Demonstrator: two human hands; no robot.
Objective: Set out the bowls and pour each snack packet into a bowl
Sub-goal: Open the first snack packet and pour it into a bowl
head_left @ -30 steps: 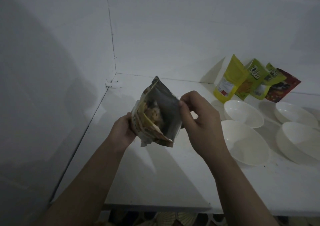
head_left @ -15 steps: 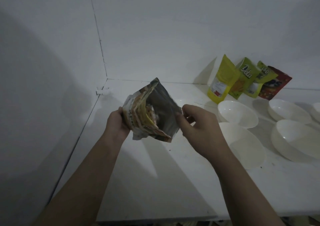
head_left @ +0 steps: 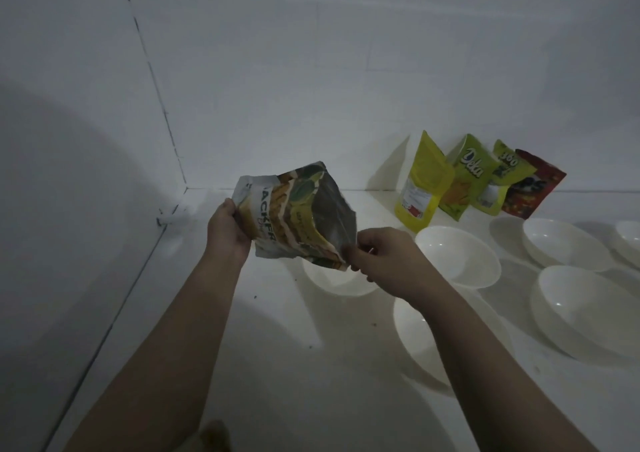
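Observation:
Both hands hold a jackfruit chip packet [head_left: 294,216] above the white counter. My left hand [head_left: 227,231] grips its left side, and my right hand [head_left: 384,257] pinches its lower right corner. The packet is tilted, and its silver inside shows at the right. Just below it stands a white bowl [head_left: 332,278], partly hidden by the packet and my right hand. Another white bowl [head_left: 457,255] stands to the right, and a third bowl [head_left: 412,330] lies under my right forearm.
Several snack packets lean on the back wall: a yellow one [head_left: 424,188], a green Deka one [head_left: 464,181], a second green one [head_left: 502,181] and a red one [head_left: 533,188]. More white bowls [head_left: 585,309] stand at the right. A wall corner [head_left: 180,188] closes the left side.
The packet has turned so its printed front faces me, and it now hangs over a bowl. My right hand has slid down to the packet's lower right corner.

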